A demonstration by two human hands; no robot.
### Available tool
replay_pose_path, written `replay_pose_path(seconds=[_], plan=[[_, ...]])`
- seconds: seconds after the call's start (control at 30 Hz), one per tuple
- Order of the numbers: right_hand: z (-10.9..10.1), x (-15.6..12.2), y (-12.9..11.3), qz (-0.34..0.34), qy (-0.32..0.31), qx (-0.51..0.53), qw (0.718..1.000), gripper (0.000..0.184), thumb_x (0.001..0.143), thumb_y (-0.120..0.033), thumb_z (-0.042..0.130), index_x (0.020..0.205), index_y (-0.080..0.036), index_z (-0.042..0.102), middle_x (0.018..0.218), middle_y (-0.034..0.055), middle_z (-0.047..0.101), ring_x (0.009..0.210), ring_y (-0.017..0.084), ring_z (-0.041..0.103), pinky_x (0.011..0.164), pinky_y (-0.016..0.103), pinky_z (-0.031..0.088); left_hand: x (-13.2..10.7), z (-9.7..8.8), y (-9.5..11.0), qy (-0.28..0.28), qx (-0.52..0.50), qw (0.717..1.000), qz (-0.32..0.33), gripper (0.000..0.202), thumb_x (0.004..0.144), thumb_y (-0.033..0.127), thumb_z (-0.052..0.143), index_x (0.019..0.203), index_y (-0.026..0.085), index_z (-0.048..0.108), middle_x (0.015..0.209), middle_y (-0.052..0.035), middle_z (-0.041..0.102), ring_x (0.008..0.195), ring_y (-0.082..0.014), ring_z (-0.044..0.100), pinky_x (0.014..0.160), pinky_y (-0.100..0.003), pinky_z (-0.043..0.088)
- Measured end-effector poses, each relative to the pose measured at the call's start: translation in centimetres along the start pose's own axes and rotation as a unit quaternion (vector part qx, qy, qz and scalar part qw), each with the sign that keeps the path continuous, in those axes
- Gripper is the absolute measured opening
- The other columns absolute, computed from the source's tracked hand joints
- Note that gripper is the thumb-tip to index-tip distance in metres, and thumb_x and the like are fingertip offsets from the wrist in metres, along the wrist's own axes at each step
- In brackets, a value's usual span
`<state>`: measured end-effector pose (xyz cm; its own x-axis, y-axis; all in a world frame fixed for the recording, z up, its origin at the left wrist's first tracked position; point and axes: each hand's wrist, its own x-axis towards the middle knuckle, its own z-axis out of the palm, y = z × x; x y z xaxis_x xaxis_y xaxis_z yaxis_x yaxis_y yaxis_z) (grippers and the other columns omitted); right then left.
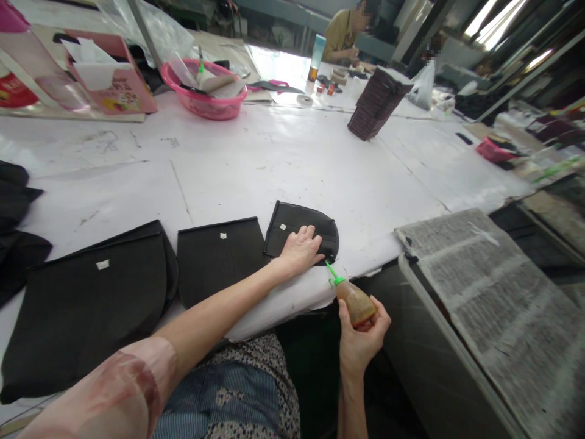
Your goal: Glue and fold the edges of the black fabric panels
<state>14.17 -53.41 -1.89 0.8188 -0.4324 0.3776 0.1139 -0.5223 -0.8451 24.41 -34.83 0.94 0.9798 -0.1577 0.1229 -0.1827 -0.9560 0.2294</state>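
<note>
My left hand (pixel 301 247) lies flat with fingers stretched over a small black fabric piece (pixel 292 213) at the table's near edge. In my right hand (pixel 363 335) is a squeeze bottle (pixel 355 303) of yellowish-brown liquid, its green nozzle (pixel 333 271) pointing up and left. The nozzle tip is at the near right corner of the black piece; whether it touches cannot be made out. To the left rest a second black piece (pixel 219 256) and a larger black stack (pixel 95 305), each bearing a small pale tag.
On the white table (pixel 256 158) stand a pink basket (pixel 210 107), a tissue box (pixel 116 82) and a tall stack of dark pieces (pixel 377 103). A grey covered board (pixel 493 305) is at the right. A person (pixel 342 36) sits across the table.
</note>
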Motion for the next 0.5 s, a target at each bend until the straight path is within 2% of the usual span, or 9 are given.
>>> replay_pose_path(seconds=[0.1,0.2,0.37,0.43,0.5], plan=[[0.2,-0.2,-0.3,0.0,-0.014,0.007,1.0,0.064,0.071,-0.046,0.082,0.122,-0.017,0.057,0.117,0.0135,0.061,0.097,0.026,0.065,0.08,0.038,0.058,0.3,0.1,0.4,0.003,-0.002,1.0,-0.011,0.031,0.088,0.043,0.065,0.105,0.018,0.063,0.119,-0.0144,0.055,0.111,-0.0295,0.051,0.077,-0.037,0.049],[0.5,-0.5,-0.4,0.012,-0.015,0.017,1.0,0.065,0.07,-0.046,0.082,0.122,-0.017,0.056,0.116,0.0136,0.062,0.093,0.025,0.066,0.079,0.038,0.058,0.7,-0.2,0.0,-0.008,-0.026,1.0,-0.013,0.027,0.09,0.04,0.062,0.106,0.018,0.065,0.119,-0.0136,0.055,0.111,-0.0287,0.053,0.079,-0.036,0.05],[0.7,-0.6,-0.3,0.041,-0.021,0.051,0.998,0.067,0.067,-0.043,0.085,0.122,-0.017,0.055,0.119,0.014,0.061,0.1,0.028,0.065,0.085,0.043,0.056,0.5,-1.9,-3.2,-0.045,-0.105,0.993,-0.002,0.024,0.092,0.029,0.059,0.113,0.02,0.065,0.117,-0.0077,0.058,0.103,-0.0211,0.059,0.085,-0.032,0.05],[0.7,-0.8,-0.4,0.05,-0.027,0.056,0.997,0.068,0.067,-0.043,0.085,0.122,-0.017,0.055,0.117,0.014,0.061,0.1,0.028,0.065,0.087,0.043,0.056,-0.2,-2.7,-4.6,-0.026,-0.06,0.998,-0.004,0.025,0.088,0.026,0.065,0.112,0.02,0.065,0.116,-0.008,0.058,0.107,-0.0242,0.057,0.087,-0.034,0.048],[0.8,-1.0,-0.6,0.052,-0.034,0.056,0.997,0.068,0.068,-0.044,0.084,0.122,-0.016,0.055,0.118,0.0146,0.061,0.1,0.028,0.065,0.086,0.043,0.056,-1.0,-3.2,-5.8,-0.003,0.003,0.999,-0.033,0.026,0.084,0.03,0.07,0.108,0.019,0.067,0.117,-0.0111,0.058,0.112,-0.0292,0.053,0.088,-0.039,0.047]])
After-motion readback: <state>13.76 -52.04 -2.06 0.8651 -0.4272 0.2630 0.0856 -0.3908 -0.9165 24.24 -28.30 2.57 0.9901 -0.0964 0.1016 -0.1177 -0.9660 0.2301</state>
